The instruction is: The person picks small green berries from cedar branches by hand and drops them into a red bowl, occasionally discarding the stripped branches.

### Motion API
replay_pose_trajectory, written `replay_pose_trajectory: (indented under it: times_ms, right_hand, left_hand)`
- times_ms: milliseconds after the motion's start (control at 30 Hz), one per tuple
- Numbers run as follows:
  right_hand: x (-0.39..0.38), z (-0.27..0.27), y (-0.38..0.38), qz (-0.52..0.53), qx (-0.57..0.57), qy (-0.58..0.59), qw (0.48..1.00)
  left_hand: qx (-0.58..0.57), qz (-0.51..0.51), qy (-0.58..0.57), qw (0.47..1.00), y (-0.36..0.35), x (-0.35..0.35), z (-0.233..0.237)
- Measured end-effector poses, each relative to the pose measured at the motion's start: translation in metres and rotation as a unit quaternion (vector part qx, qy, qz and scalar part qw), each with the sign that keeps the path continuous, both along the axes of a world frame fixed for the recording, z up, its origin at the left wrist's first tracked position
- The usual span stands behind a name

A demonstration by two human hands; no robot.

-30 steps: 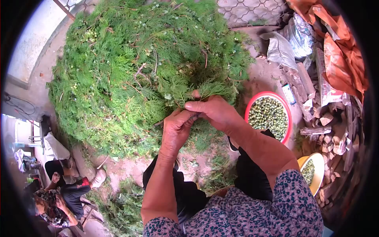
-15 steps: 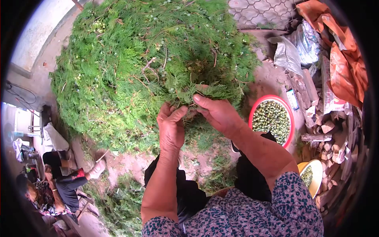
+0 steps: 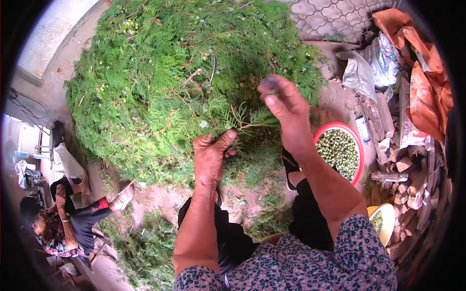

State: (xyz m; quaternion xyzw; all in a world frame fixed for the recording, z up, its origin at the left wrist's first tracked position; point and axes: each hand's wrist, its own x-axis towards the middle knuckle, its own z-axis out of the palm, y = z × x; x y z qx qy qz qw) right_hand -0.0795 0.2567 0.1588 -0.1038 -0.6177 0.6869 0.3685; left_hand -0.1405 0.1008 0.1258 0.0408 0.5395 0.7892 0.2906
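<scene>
My left hand (image 3: pixel 212 157) pinches the stem of a leafy conifer sprig (image 3: pixel 247 125) between thumb and forefinger. The sprig points right, in front of a big heap of cut green conifer branches (image 3: pixel 145 87). Up and to the right of it, my right hand (image 3: pixel 287 109) is apart from the sprig, its fingers curled towards the thumb. A speck of green shows between them, too small to name. Right of my right forearm is a red-rimmed basin (image 3: pixel 361 160) filled with small green cones (image 3: pixel 336 149).
A yellow basin (image 3: pixel 388 228) with some green pieces sits lower right, beside stacked firewood (image 3: pixel 400 186). Sacks (image 3: pixel 359 75) and an orange tarp (image 3: pixel 422 82) lie at the right. Another person (image 3: pixel 73 223) sits at lower left. Loose sprigs (image 3: pixel 150 242) litter the floor.
My right hand has moved up and right, away from my left hand, and the sprig between them now shows. The left hand keeps its pinch in nearly the same spot.
</scene>
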Motion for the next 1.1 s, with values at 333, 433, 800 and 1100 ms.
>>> replay_pose_trajectory:
  times_ms: [333,433,800,1100]
  right_hand:
    - [-0.001,-0.008,0.007,0.228,-0.097,-0.191,0.95]
    - [0.002,-0.005,-0.001,0.299,-0.073,-0.205,0.929]
    - [0.001,-0.009,-0.006,0.283,-0.295,-0.147,0.901]
    - [0.0,-0.013,-0.003,0.309,-0.045,-0.197,0.929]
  left_hand:
    - [-0.052,-0.087,0.021,0.995,-0.009,0.0,0.01]
    - [-0.055,-0.079,0.007,0.995,-0.011,0.0,0.007]
    - [-0.06,-0.116,0.033,0.991,-0.007,0.005,0.014]
    - [0.001,-0.165,0.026,0.986,-0.012,0.003,0.003]
